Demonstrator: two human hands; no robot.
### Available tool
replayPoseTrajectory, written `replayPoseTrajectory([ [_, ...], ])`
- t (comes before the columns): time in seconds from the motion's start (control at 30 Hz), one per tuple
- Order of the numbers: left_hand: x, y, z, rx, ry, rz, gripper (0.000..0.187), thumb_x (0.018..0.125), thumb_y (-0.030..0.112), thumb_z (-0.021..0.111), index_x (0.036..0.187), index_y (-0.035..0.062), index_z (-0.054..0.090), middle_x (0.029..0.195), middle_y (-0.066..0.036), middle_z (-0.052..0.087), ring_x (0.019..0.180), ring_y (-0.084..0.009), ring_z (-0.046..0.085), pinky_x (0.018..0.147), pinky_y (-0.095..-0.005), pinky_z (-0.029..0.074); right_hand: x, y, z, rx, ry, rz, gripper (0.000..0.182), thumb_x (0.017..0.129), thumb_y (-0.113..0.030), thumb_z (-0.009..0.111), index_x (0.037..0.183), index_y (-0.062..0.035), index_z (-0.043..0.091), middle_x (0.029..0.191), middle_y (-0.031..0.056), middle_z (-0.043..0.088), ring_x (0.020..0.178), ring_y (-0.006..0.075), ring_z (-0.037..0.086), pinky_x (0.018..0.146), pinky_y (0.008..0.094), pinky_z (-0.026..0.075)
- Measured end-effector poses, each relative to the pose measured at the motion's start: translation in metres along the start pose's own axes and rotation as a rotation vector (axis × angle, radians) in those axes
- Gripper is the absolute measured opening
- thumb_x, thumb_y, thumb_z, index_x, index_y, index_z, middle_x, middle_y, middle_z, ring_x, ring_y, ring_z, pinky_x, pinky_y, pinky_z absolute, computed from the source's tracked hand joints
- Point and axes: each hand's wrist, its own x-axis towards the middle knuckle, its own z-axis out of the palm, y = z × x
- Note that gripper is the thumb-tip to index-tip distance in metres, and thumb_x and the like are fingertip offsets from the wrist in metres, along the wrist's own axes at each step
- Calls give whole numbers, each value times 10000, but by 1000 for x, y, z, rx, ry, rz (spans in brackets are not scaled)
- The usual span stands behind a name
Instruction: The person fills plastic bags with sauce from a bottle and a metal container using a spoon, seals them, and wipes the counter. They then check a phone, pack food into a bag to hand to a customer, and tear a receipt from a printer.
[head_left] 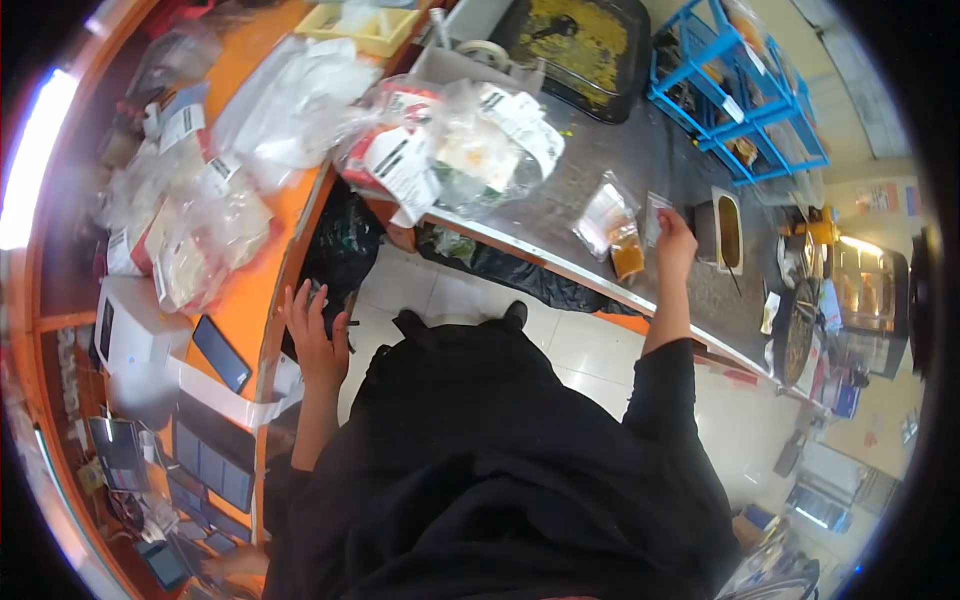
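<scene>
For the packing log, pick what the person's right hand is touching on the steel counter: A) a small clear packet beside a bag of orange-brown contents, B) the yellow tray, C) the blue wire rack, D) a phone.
A: the right hand rests on the steel counter with its fingers at a small clear packet, right beside the bag of orange-brown contents.
</scene>
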Motion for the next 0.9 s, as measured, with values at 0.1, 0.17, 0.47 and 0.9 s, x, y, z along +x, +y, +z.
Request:
replayPoseTrajectory([
  [0.1, 17, 40, 5, -44, 3, 74, 401, 900, 187, 581, 1272, 57, 506, 1382, -159, 426, 1349, -407, 294, 1097, -593, 158, -1, 17, 2, -105, -101, 96, 196, 862, -168, 589, 1027, -147, 692, 996, 119, 682, 944, 346, 634, 818, 429, 498],
  [0.17, 31, 73, 14, -72, -3, 114, 398, 891, 148, 586, 1270, 55, 507, 1377, -155, 433, 1346, -406, 303, 1099, -584, 167, 3, 36, 2, -193, -230, 130, 178, 849, -196, 625, 1006, -162, 702, 1007, 111, 679, 953, 330, 631, 816, 426, 497],
  [0.47, 74, 253, 91, -595, -253, 139, 387, 870, 129, 632, 1231, 32, 530, 1148, -153, 600, 1071, -297, 585, 928, -357, 444, -7, 47, -18, 577, -217, 112, 149, 922, -199, 563, 934, -53, 592, 906, 88, 667, 859, 258, 636, 790, 329, 475],
  [0.9, 97, 405, 151, -884, -707, -17, 202, 891, 165, 645, 795, -10, 616, 671, -58, 651, 624, -74, 589, 576, -239, 458, 6, 25, -144, 617, -215, -413, 155, 842, -119, 657, 973, -58, 601, 830, 105, 675, 762, 256, 660, 700, 310, 507],
])
